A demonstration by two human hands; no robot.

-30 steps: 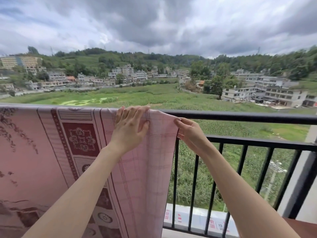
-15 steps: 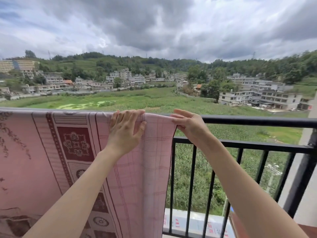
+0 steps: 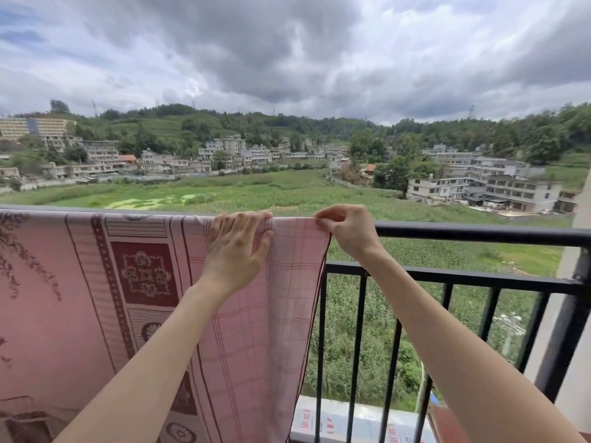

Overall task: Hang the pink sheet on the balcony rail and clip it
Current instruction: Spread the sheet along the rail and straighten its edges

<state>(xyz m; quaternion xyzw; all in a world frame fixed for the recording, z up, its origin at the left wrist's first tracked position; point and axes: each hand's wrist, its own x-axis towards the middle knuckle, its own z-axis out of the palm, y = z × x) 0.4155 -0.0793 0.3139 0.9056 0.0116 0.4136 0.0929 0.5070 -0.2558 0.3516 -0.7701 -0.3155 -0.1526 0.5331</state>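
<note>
1. Pink sheet (image 3: 96,314): draped over the top bar of the balcony rail (image 3: 479,233), covering its left stretch and hanging down on the near side; right side edge ending about mid-rail.
2. Left hand (image 3: 235,251): laid flat on the fold at the top bar, fingers straight and together, fingertips hooked over the far side, pressing cloth to metal.
3. Right hand (image 3: 347,231): fingers curled, pinching the sheet's upper right corner right at the top bar.
4. No clip in view, neither on the sheet nor in either hand; clipping step judged not yet started.
5. Risk: heavy grey cloud (image 3: 256,43) and an exposed height, so a gust likely to lift an unclipped sheet off the bar once a hand lets go to fetch a clip.
6. Risk: uneven overhang; amount hanging on the far side hidden, so a slide toward the heavier side possible.
7. Risk: corner bunching under the pinch, leaving a thick wad for a clip to slip off.
8. Bare bars (image 3: 356,346) to the right of the sheet, open fields (image 3: 287,193) beyond: nothing to catch a fall.
</note>
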